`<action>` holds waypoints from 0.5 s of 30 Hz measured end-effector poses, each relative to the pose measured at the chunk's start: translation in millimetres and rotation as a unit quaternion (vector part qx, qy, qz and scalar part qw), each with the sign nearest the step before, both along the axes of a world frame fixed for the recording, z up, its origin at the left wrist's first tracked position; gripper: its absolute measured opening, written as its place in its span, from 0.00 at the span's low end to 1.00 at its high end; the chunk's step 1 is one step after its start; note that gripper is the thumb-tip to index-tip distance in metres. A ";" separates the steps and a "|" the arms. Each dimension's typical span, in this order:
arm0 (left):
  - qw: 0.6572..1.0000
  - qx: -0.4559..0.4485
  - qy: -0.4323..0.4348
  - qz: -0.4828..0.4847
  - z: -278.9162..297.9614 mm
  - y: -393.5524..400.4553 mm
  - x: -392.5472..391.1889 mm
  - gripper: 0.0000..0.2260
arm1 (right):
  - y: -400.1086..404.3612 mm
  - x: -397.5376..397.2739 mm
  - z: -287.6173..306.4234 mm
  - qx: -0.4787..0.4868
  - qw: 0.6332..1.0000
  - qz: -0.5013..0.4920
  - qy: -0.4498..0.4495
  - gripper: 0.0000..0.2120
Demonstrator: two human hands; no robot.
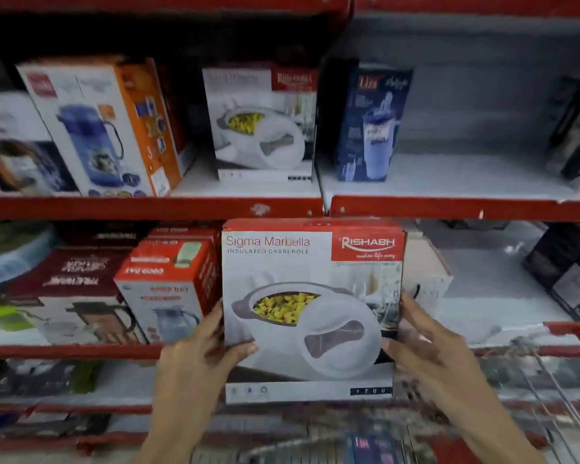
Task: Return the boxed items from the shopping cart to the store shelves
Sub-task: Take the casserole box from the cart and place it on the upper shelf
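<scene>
I hold a white and red Sigma Marbella casserole box point(312, 309) upright in front of the middle shelf point(81, 350). My left hand point(201, 349) grips its left edge, thumb on the front face. My right hand point(426, 343) grips its right edge. An identical casserole box point(262, 122) stands on the upper shelf point(148, 207), straight above. The shopping cart point(533, 380) shows as wire rods and a red rim at the lower right, with a dark blue boxed item point(375, 447) blurred at the bottom.
Left of the held box stand a red and white jug box point(168, 289) and a maroon kettle box point(77, 296). The upper shelf carries an orange-sided flask box point(104, 128) and a blue tumbler box point(369, 125). Black boxes point(570, 272) stand far right, bare white shelf between.
</scene>
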State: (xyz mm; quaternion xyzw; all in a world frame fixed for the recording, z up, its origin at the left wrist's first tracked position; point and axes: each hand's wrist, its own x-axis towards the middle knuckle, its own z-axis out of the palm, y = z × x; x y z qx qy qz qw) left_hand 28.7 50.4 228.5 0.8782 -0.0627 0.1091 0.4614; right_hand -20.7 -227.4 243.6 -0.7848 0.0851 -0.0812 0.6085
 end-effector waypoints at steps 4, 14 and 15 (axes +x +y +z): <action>0.992 -0.074 -0.099 -0.018 51.3 -6.7 50.3 0.30 | -2.2 47.4 46.6 -0.023 0.994 0.003 -0.107 0.37; 0.943 -0.084 -0.322 0.021 113.1 -13.3 187.1 0.29 | 20.3 174.8 98.2 -0.120 0.958 0.032 -0.259 0.49; 0.941 -0.086 -0.327 0.031 112.1 -11.6 198.3 0.29 | 23.3 184.2 95.5 -0.119 0.960 0.038 -0.251 0.50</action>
